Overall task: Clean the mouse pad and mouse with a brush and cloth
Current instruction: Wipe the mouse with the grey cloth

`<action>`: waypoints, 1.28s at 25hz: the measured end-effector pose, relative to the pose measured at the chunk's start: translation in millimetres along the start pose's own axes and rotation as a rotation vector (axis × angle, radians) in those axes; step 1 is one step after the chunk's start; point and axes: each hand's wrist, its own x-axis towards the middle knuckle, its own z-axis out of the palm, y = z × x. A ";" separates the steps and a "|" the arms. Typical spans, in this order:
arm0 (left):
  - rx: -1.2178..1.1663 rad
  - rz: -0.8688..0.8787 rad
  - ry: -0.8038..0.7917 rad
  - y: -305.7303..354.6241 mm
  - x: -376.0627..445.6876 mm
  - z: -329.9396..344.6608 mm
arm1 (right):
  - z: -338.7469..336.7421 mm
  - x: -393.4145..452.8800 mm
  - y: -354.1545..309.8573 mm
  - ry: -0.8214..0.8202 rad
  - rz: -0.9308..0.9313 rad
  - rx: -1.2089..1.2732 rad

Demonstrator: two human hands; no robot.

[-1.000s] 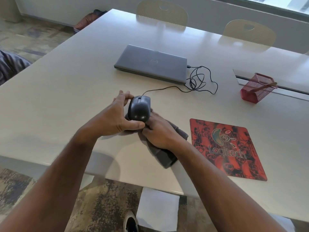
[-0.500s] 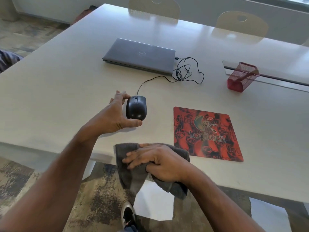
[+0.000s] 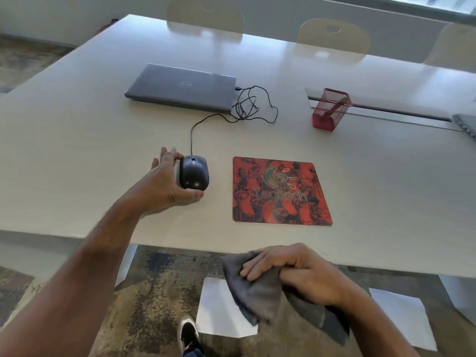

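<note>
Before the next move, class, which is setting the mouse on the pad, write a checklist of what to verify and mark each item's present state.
1. Left hand grips the mouse: ok.
2. Pad has nothing on it: ok.
3. Pad lies flat on the table: ok.
4. Cable slack enough to reach the pad: ok, loose loops lie by the laptop.
5. Cloth clear of the path, in the right hand off the table edge: ok.
6. Mouse underside clean: cannot tell.
</note>
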 end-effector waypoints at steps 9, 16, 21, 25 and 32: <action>0.077 0.002 -0.020 3.2 2.1 -2.1 | -112.9 -10.7 -8.0 1.048 0.119 0.110; 0.094 0.027 -0.078 -8.7 11.4 -9.7 | -194.5 2.8 40.4 1.175 0.405 -0.531; 0.082 0.015 -0.120 -15.6 15.1 -11.7 | -216.5 11.1 61.5 1.152 0.536 -0.751; 0.087 0.010 -0.120 -15.3 16.8 -11.3 | -225.1 16.5 70.3 0.974 0.607 -0.822; 0.118 0.018 -0.104 -16.7 17.4 -8.7 | -217.5 22.4 87.6 0.671 0.802 -0.878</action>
